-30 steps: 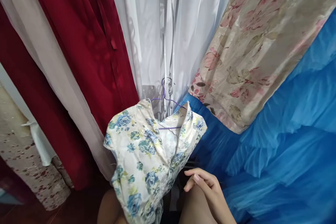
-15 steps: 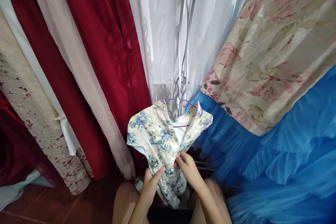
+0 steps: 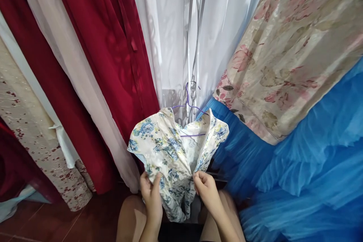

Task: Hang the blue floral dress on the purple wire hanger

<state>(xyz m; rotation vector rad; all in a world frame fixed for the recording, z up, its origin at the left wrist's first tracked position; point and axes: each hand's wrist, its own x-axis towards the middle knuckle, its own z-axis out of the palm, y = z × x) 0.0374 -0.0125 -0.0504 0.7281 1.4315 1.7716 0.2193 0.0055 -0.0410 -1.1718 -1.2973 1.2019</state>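
Observation:
A cream garment with blue and yellow flowers (image 3: 172,147) hangs on a purple wire hanger (image 3: 187,100) in front of my knees. Its V-shaped front neckline is spread, so the pale lining shows inside. My right hand (image 3: 206,187) pinches the front edge near the bottom of the neckline. My left hand (image 3: 152,193) grips the side of the bodice below the armhole, thumb in front and fingers partly behind the cloth. The lower part of the garment falls in bunched folds between my knees.
Long red cloth (image 3: 113,45) and white cloth (image 3: 170,38) hang behind. At right are a beige floral dress (image 3: 272,64) and blue ruffled tulle (image 3: 300,174). Grey-white straps (image 3: 195,45) dangle near the hanger. Reddish floor tiles (image 3: 53,219) show at lower left.
My left hand has moved left, from the front to the garment's side. My right hand has shifted slightly down and right, and the neckline is spread wider.

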